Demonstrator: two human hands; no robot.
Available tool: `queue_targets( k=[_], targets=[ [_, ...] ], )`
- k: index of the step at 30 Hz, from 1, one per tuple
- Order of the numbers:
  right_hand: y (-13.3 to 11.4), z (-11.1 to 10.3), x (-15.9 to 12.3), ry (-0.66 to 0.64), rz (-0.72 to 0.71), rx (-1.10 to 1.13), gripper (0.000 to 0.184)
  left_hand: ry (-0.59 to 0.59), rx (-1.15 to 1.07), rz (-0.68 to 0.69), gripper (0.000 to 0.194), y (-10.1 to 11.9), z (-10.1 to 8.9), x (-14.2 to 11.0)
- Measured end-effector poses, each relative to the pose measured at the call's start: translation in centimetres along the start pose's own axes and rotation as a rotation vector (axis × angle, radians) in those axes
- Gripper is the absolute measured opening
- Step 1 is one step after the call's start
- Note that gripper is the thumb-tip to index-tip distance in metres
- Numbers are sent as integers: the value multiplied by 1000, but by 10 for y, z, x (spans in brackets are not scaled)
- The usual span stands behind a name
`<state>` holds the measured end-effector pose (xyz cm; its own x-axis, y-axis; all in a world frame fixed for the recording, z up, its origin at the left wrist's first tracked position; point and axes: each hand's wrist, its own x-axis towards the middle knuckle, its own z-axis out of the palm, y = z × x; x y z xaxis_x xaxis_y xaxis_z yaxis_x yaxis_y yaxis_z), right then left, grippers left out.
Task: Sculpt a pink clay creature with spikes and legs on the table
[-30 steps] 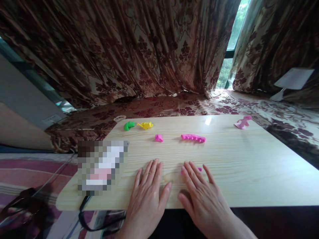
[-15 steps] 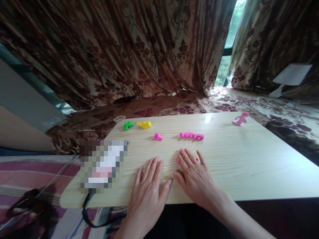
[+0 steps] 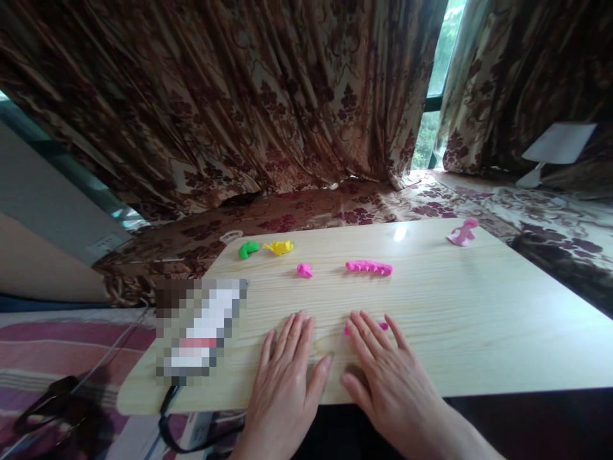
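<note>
My left hand (image 3: 287,377) lies flat on the pale wooden table (image 3: 479,319), fingers stretched out, with nothing in it. Flat over a piece of pink modelling clay (image 3: 384,326) rests my right hand (image 3: 390,370); the clay's ends show at either side of the fingers, its middle is hidden. Beyond the right hand lies a pink clay strip (image 3: 368,268) with a row of small points. To its left sits a small pink clay lump (image 3: 304,271). Further back are a green curved clay piece (image 3: 248,249) and a yellow clay piece (image 3: 280,248).
A light pink figure-like piece (image 3: 463,232) stands at the table's far right. At the left lies a blurred-out flat object (image 3: 205,329) with a black strap (image 3: 165,402). Behind are patterned curtains (image 3: 268,96) and a white lamp (image 3: 558,144).
My right hand has shifted slightly right and toward me, staying flat over the pink clay. The whole view has tilted a little, so the table sits lower.
</note>
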<state>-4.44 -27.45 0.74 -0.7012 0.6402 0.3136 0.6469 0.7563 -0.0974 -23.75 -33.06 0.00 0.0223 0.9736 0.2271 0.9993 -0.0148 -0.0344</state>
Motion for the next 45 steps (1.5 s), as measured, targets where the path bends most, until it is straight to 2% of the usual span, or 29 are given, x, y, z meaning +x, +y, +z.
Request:
queue_targets(
  k=[3,9,12,15,17,20,22,24,27,31,34,38,41,45],
  targets=[
    [-2,1,-17,48,-109,-28,63,12,-2,-8,60,0,1,-1],
    [4,1,16,-31,91,13,61,26,-31,14,58,0,-2,-1],
    [2,0,3,0,6,-13,59,33,-35,16,58,0,-2,-1],
    [0,0,-18,67,-111,-41,65,25,-37,0,59,1,-1,-1],
    [0,0,-14,53,-74,-25,64,15,-38,-2,59,1,-1,-1],
    [5,0,8,13,58,24,59,-2,-43,5,59,0,-3,-2],
    [6,-1,15,16,74,30,59,-10,-55,6,58,-1,-3,-2],
    [5,-4,7,48,-1,3,58,-7,-89,5,58,-2,-2,-2],
    [5,-10,-21,140,-144,-51,62,36,-190,-13,58,4,-3,0],
    [15,-22,-48,188,-180,-91,59,76,-314,51,53,25,-10,7],
    [28,-31,-58,196,-149,-95,58,39,-362,116,44,40,-15,15],
    [43,-35,-63,204,-53,-69,56,44,-421,99,30,53,-18,31],
    [48,-32,-56,173,43,10,52,77,-478,97,19,58,-20,40],
    [49,-24,-37,169,170,166,40,123,-499,123,17,56,-23,42]
  ],
)
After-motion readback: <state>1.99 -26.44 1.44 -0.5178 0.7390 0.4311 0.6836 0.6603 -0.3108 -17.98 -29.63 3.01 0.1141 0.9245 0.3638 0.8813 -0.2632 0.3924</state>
